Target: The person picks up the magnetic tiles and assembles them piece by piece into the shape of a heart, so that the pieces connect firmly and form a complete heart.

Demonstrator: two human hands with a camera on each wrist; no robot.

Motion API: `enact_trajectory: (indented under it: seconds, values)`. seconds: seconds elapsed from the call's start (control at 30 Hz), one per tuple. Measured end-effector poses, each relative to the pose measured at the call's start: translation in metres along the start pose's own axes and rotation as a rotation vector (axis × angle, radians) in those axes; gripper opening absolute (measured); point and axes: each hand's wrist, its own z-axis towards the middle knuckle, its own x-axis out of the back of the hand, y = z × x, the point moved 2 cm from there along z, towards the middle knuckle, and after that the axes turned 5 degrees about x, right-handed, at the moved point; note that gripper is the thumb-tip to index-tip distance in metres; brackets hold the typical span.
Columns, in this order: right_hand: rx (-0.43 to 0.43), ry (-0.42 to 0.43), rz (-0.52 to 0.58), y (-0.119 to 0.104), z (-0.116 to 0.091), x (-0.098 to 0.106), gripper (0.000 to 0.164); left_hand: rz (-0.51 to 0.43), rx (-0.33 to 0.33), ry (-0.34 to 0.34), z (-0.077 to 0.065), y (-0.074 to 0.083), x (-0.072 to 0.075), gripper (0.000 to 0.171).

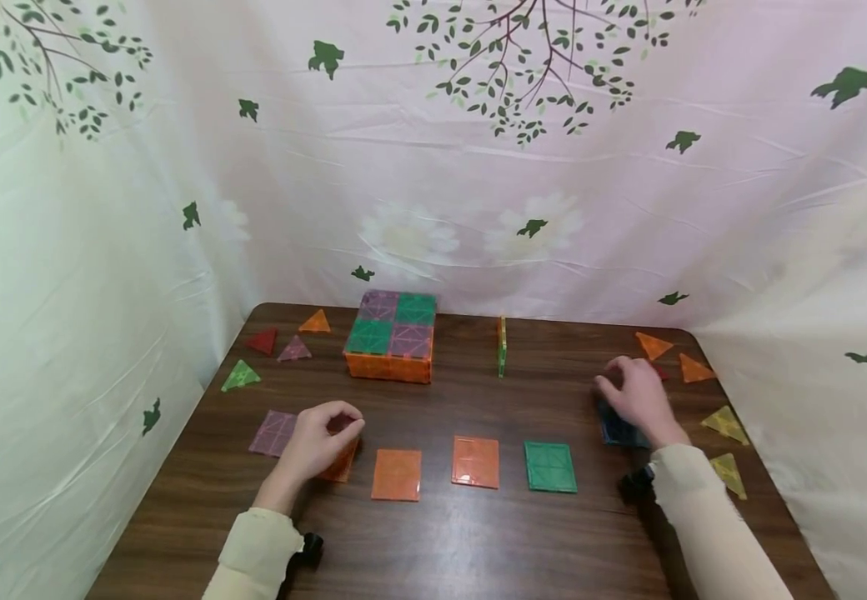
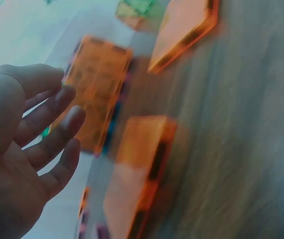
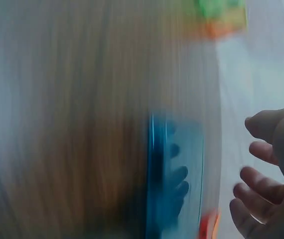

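Tiles (image 1: 397, 475) on seemingly wooden table (image 1: 553, 367), curtain (image 1: 343, 167) behind.

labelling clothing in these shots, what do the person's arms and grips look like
The left sleeve and right sleeve are plain pale cream, with a small black device showing by each wrist. The left grip and right grip wear no gloves.

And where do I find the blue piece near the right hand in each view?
Head: blue piece right of centre, partly hidden by the right hand.
Left wrist: not in it.
Right wrist: lower middle, left of the hand.
Shared landmark: wooden table, in all three.
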Motion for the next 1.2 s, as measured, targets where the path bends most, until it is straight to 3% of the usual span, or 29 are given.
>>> enact_trajectory:
  seconds: [0.1,0.2,0.4,0.53,0.63,0.77,0.87,0.93,1.2]
  values:
    - [-0.087,-0.001,-0.054,0.034,-0.003,0.01,0.045,0.017,0.04,0.053,0.004,-0.008,0.013,0.007]
    - [-0.133,-0.052,-0.099,0.059,-0.006,0.013,0.052,0.054,0.071,0.098,0.013,-0.018,0.027,0.008]
    - [-0.081,-0.096,-0.133,0.074,-0.012,0.013,0.05,0.192,0.125,0.134,0.044,-0.047,0.052,0.028]
    - [-0.031,-0.067,-0.141,0.074,-0.011,0.013,0.034,0.309,0.198,0.085,0.066,-0.068,0.062,0.046]
    - [-0.043,-0.087,-0.152,0.074,-0.009,0.015,0.023,0.392,0.261,0.028,0.08,-0.08,0.065,0.059]
    - [-0.084,-0.161,-0.148,0.071,-0.007,0.018,0.026,0.487,0.358,-0.077,0.09,-0.09,0.067,0.068]
    - [-0.083,-0.202,-0.131,0.069,-0.006,0.021,0.033,0.548,0.424,-0.158,0.091,-0.093,0.068,0.068]
    - [-0.069,-0.212,-0.114,0.068,-0.006,0.023,0.037,0.568,0.448,-0.17,0.091,-0.093,0.068,0.065]
    - [-0.04,-0.193,-0.105,0.062,-0.005,0.03,0.049,0.571,0.436,-0.016,0.094,-0.086,0.062,0.029]
